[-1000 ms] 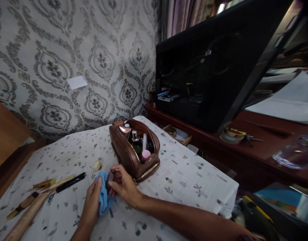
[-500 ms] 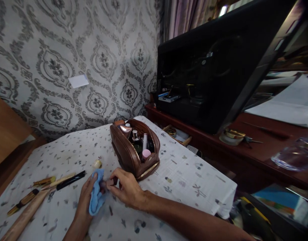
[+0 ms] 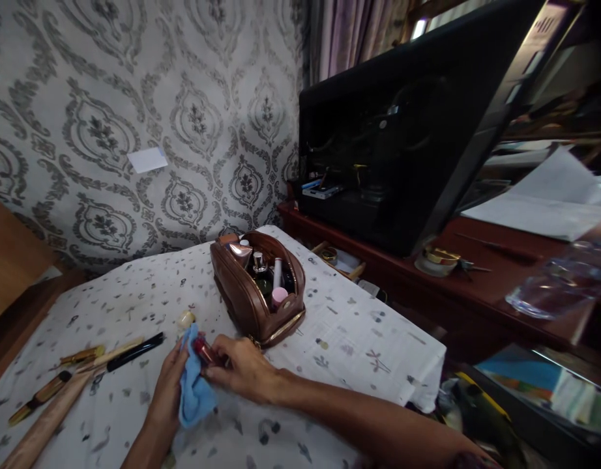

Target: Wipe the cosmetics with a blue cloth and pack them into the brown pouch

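Note:
My left hand (image 3: 166, 394) is closed round a light blue cloth (image 3: 193, 391) above the patterned tablecloth (image 3: 349, 345). My right hand (image 3: 242, 371) pinches a small reddish cosmetic tube (image 3: 204, 352) and presses it against the cloth. Just behind my hands stands an open brown leather pouch (image 3: 254, 296) filled with small bottles and tubes, one with a pink cap (image 3: 279, 296). A small cream-coloured cap (image 3: 186, 319) lies on the tablecloth beside the cloth.
Gold and black cosmetic pencils (image 3: 80, 356), a black pen-like stick (image 3: 134, 343) and a wooden handle (image 3: 41, 423) lie at the left. A large black case (image 3: 403, 130) stands on a dark red wooden cabinet (image 3: 476, 299) to the right, with a round gold-rimmed dish (image 3: 435, 260) and a glass bowl (image 3: 549, 293).
The small item has been turned in my right hand, so its reddish side now shows against the cloth. The view has shifted slightly left and down.

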